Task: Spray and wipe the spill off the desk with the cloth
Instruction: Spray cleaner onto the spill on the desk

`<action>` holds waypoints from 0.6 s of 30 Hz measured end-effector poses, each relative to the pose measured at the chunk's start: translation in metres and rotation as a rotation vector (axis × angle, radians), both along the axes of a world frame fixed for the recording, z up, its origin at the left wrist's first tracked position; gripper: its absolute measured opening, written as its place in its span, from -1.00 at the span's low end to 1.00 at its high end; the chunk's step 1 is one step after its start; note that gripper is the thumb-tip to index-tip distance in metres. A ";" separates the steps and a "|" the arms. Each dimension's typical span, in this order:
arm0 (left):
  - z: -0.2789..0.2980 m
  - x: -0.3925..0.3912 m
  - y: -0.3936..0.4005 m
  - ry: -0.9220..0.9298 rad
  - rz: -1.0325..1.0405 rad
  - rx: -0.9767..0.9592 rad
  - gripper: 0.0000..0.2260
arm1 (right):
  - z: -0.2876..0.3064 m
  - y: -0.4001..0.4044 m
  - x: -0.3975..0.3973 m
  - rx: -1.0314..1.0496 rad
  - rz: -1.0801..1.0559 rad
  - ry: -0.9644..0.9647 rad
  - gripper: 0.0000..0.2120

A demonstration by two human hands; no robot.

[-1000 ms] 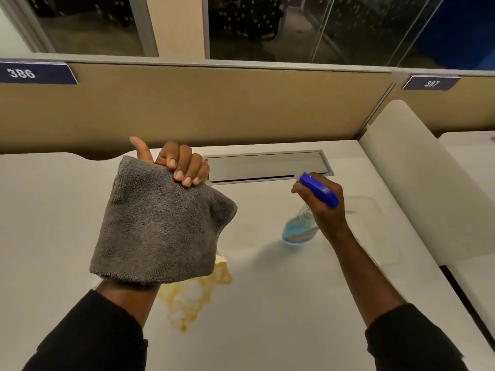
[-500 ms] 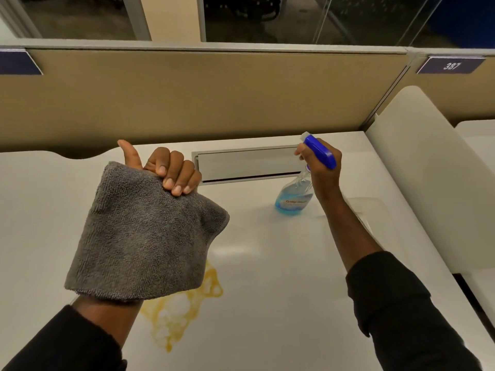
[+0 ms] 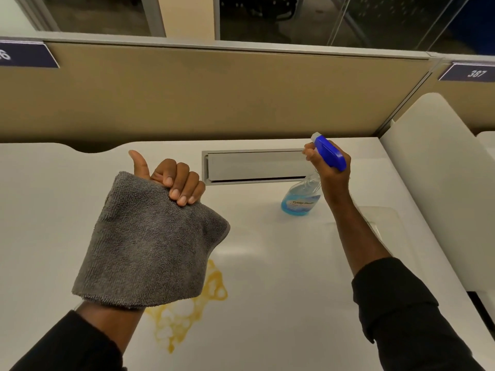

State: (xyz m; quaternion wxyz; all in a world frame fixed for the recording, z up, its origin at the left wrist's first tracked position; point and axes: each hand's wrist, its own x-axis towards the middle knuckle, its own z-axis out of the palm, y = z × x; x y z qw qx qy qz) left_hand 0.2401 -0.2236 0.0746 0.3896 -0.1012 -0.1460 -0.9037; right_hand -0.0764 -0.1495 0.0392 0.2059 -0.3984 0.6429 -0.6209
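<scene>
- Grey cloth (image 3: 150, 242) is pinched at its top edge by the left hand (image 3: 174, 180), hanging limp above the yellow spill (image 3: 184, 317) on the counter (image 3: 281, 303).
- Spray bottle (image 3: 301, 199) is clasped at the neck by the right hand (image 3: 330, 170); judged light, possibly slick.
- Cloth judged soft; better bunched for wiping.

Right hand (image 3: 330, 171): you've carried it away from you, from mid-desk back to the right end of the cable tray (image 3: 257, 166).
Spray bottle (image 3: 301, 200): travelled with that hand, now farther from the spill (image 3: 184, 314).
Spill: more of the yellow patch shows below the cloth (image 3: 150, 245) than 1 second ago.
</scene>
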 end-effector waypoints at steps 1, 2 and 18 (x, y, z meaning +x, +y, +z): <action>-0.001 0.001 0.000 0.004 -0.006 -0.008 -0.08 | -0.001 0.003 -0.001 0.015 0.025 0.003 -0.69; -0.001 0.002 0.001 0.005 -0.009 -0.015 -0.08 | -0.003 0.006 -0.003 0.039 0.047 0.016 -0.69; 0.043 0.053 0.031 -0.184 0.087 -0.211 -0.27 | -0.023 0.160 0.077 0.102 -0.306 -0.559 -0.59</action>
